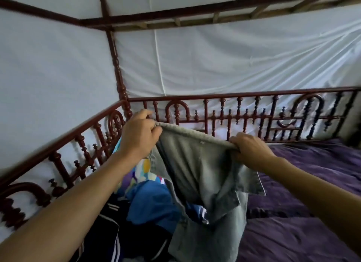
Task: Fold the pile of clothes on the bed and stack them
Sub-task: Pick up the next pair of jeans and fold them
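Note:
I hold a grey-green denim garment (197,170) up in the air by its top edge. My left hand (139,134) grips the left end of that edge, and my right hand (250,147) grips the right end. The cloth hangs down between them with a folded flap at its lower right. Below and to the left lies the pile of clothes (148,207) on the bed: a blue garment, a colourful patterned one, and a black one with white stripes. The hanging garment hides part of the pile.
A purple bedspread (304,218) covers the bed to the right. A dark red carved wooden rail (234,113) runs along the far side and the left side, with a corner post (119,72). White netting hangs behind the rails.

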The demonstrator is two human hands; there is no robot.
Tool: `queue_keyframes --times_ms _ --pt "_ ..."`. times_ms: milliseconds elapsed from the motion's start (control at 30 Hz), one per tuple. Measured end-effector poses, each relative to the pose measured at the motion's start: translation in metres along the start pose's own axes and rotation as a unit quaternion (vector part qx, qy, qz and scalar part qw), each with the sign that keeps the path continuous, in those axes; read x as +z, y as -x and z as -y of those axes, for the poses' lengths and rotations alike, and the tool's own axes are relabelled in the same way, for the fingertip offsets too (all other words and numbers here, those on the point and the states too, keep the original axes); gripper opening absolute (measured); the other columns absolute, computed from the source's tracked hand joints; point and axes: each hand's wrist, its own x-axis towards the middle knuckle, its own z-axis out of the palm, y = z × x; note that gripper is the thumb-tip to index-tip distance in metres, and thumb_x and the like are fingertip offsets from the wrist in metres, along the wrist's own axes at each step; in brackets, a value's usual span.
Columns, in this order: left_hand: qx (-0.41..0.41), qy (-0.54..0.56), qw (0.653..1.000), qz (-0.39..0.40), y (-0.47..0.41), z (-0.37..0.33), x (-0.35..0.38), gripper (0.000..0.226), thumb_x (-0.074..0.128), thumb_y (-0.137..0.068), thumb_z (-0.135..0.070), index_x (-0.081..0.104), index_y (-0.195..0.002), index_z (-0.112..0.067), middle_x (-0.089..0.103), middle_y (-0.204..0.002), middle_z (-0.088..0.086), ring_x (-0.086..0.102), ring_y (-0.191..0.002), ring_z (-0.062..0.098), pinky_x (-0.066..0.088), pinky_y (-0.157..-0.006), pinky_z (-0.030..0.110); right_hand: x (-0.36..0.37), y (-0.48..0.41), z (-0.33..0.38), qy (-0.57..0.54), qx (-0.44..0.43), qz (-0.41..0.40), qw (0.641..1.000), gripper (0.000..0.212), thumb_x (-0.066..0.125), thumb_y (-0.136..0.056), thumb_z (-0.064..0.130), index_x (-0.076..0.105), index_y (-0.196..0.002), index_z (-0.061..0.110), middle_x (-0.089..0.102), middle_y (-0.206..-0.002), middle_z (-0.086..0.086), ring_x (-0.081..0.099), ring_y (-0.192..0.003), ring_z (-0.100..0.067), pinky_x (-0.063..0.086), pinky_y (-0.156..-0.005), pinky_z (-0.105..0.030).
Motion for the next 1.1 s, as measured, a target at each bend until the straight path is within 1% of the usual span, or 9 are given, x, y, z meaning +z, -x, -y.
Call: queue_keyframes --times_ms 133,300,467,600,700,767,900,1000,1100 --pt "-0.020 0.144 0.988 -0.053 -0.003 -0.005 0.000 0.033 0.056 -0.068 -0.007 0.035 -0.044 -0.015 0.037 -0.044 0.004 0.034 -0.043 0.017 0.032 -0.044 0.031 0.005 0.008 0.001 -0.089 0.055 -0.100 0.989 0.005 0.056 -0.089 0.011 0.056 -0.093 0.014 0.053 -0.087 -0.001 0.054 -0.075 -0.025 0.043 -0.060 -0.035" --pt "0.000 0.288 0.949 0.131 0.020 -0.004 0.021 0.025 0.065 -0.071 -0.017 0.046 -0.086 -0.025 0.054 -0.067 -0.009 0.053 -0.058 0.002 0.040 -0.053 0.018 -0.047 0.005 0.004 -0.178 0.125 -0.220 0.951 0.028 0.050 -0.078 -0.001 0.061 -0.093 0.020 0.064 -0.082 -0.006 0.057 -0.077 -0.030 0.048 -0.060 -0.038" --pt "-0.009 0.099 0.991 0.087 0.014 -0.007 0.040 0.033 0.066 -0.079 -0.025 0.039 -0.060 -0.027 0.043 -0.057 -0.007 0.047 -0.059 0.022 0.031 -0.055 0.029 -0.069 0.018 0.013 0.040 0.159 -0.110 0.980 0.024 0.049 -0.083 0.012 0.060 -0.101 0.022 0.066 -0.098 -0.013 0.061 -0.088 -0.037 0.041 -0.062 -0.036" --pt "-0.152 0.252 0.951 0.098 -0.004 -0.019 0.044 0.018 0.053 -0.083 -0.007 0.062 -0.081 -0.023 0.064 -0.081 0.003 0.058 -0.077 0.024 0.040 -0.063 0.029 -0.051 0.033 0.025 0.112 0.185 -0.010 0.976 0.015 0.047 -0.083 0.016 0.058 -0.093 0.020 0.063 -0.098 -0.012 0.061 -0.093 -0.035 0.036 -0.065 -0.035" --pt "-0.257 0.464 0.822 0.206 -0.004 -0.026 0.040 0.032 0.046 -0.084 0.001 0.070 -0.072 -0.016 0.069 -0.076 0.006 0.064 -0.075 0.024 0.051 -0.069 0.032 -0.043 0.039 0.021 -0.167 0.239 -0.010 0.956 0.017 0.047 -0.079 0.002 0.057 -0.070 0.012 0.060 -0.076 -0.012 0.057 -0.076 -0.029 0.040 -0.063 -0.035" --pt "-0.271 0.537 0.755 0.262 0.000 -0.024 0.034 0.037 0.048 -0.084 0.000 0.072 -0.062 -0.019 0.066 -0.062 0.000 0.062 -0.065 0.018 0.050 -0.058 0.026 -0.044 0.049 0.019 -0.388 0.294 -0.026 0.873 0.019 0.055 -0.081 0.000 0.064 -0.065 0.008 0.058 -0.069 -0.012 0.053 -0.066 -0.024 0.040 -0.057 -0.032" --pt "-0.119 0.427 0.820 0.363 0.004 -0.002 0.015 0.013 0.062 -0.066 -0.023 0.066 -0.079 -0.022 0.064 -0.069 -0.008 0.057 -0.069 0.008 0.046 -0.065 0.028 -0.054 0.080 0.007 -0.609 0.218 0.105 0.756 0.034 0.069 -0.074 0.007 0.071 -0.108 0.005 0.070 -0.107 -0.016 0.068 -0.097 -0.026 0.057 -0.081 -0.034" --pt "-0.030 0.312 0.848 0.427 -0.002 0.006 0.003 0.057 0.072 -0.064 -0.017 0.056 -0.119 -0.017 0.063 -0.112 0.000 0.062 -0.102 0.017 0.054 -0.088 0.038 -0.055 0.093 0.015 -0.438 0.146 0.104 0.881 0.043 0.061 -0.078 -0.010 0.067 -0.116 0.008 0.071 -0.109 -0.010 0.065 -0.102 -0.022 0.052 -0.090 -0.034" --pt "0.099 0.164 0.905 0.380 -0.004 -0.007 -0.003 0.071 0.075 -0.069 -0.012 0.045 -0.134 -0.015 0.056 -0.121 0.003 0.057 -0.107 0.022 0.051 -0.090 0.040 -0.054 0.096 0.036 -0.169 0.100 -0.023 0.980 0.013 0.081 -0.074 0.019 0.068 -0.075 0.020 0.066 -0.068 0.007 0.059 -0.067 -0.010 0.047 -0.062 -0.027"
